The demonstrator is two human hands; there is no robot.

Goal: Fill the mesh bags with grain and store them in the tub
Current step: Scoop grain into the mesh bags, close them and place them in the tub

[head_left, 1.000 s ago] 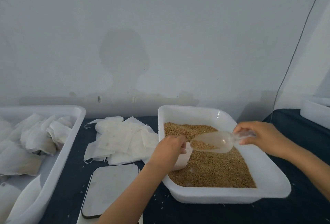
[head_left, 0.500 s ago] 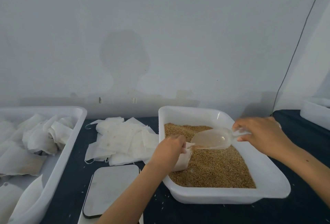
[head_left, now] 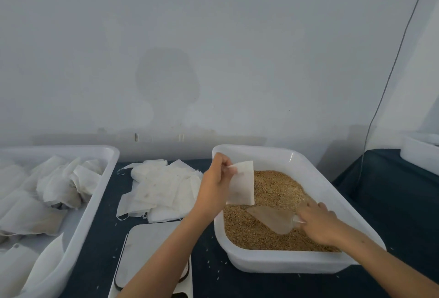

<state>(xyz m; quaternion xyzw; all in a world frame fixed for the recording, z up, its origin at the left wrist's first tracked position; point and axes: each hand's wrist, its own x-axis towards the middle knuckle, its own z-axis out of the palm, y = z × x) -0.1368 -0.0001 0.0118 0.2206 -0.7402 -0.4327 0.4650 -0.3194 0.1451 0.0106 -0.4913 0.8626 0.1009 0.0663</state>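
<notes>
Left hand (head_left: 215,182) up over the near-left corner of the grain tray (head_left: 280,264), pinching a white mesh bag (head_left: 241,183) by its top edge, bag hanging above the grain (head_left: 273,188). Right hand (head_left: 319,223) low in the tray, fingers on the handle of a clear scoop (head_left: 273,219) lying on the grain; the grip looks loose, though blur hides it. Spare bags (head_left: 164,186) piled on the dark table (head_left: 384,205); filled ones in the left tub (head_left: 95,205).

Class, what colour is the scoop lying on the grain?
Clear, see-through plastic; the scoop shows best in the head view.
</notes>
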